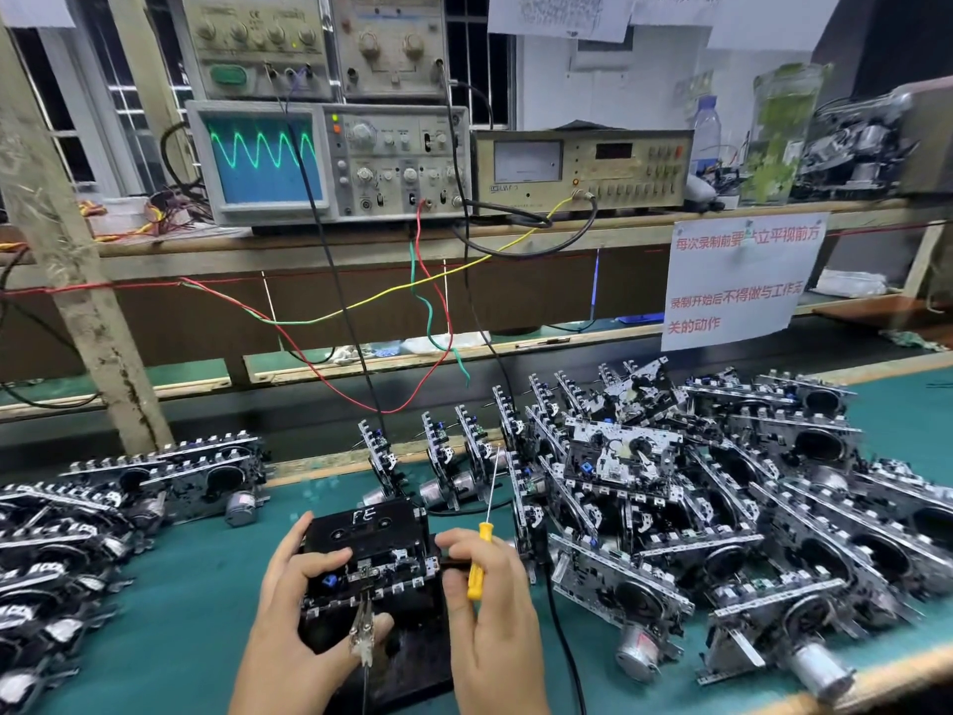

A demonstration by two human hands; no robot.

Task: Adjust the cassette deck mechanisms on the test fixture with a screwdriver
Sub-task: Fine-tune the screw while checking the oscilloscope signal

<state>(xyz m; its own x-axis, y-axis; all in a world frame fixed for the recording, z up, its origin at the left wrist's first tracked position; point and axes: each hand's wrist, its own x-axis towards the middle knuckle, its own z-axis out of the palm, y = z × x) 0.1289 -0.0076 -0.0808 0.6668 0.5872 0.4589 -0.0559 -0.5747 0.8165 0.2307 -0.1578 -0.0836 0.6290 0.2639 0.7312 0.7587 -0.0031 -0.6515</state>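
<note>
Holding the cassette deck mechanism [367, 565] seated on the black test fixture [397, 657] at the near edge of the green bench [206, 585], the left hand [304, 606] grips its left side, thumb beside a clip lead [364, 632]. The right hand [485, 606] clasps the yellow screwdriver [479, 557] with its blade pointing up and away, fingertips on the deck's right edge. Judged: seating is under way, adjustment not begun; next, turn the blade down onto the adjusting screw while watching the oscilloscope [265, 160] trace.
</note>
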